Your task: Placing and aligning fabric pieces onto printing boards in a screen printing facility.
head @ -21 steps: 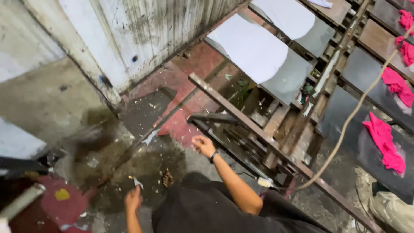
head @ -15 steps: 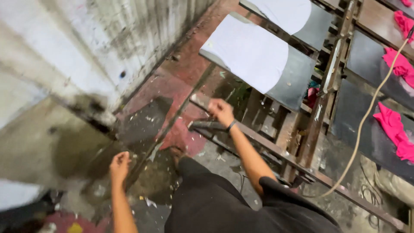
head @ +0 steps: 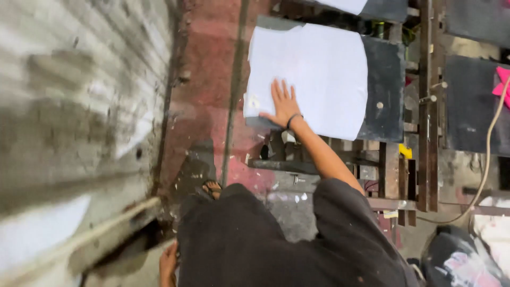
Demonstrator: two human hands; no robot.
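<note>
right hand [head: 284,103] now flat on white sheet [head: 313,74] (earlier on rail).

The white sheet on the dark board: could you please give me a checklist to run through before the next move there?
1. Right hand flat on the white sheet, fingers spread: ok.
2. Sheet square on the dark board: not ok; it overhangs the left edge and leaves a bare strip on the right.
3. Sheet free of wrinkles: cannot tell, the view is blurred.
4. Left hand clear of the board: ok, down by the hip.
5. Cord clear of the sheet: ok, off to the right.
</note>
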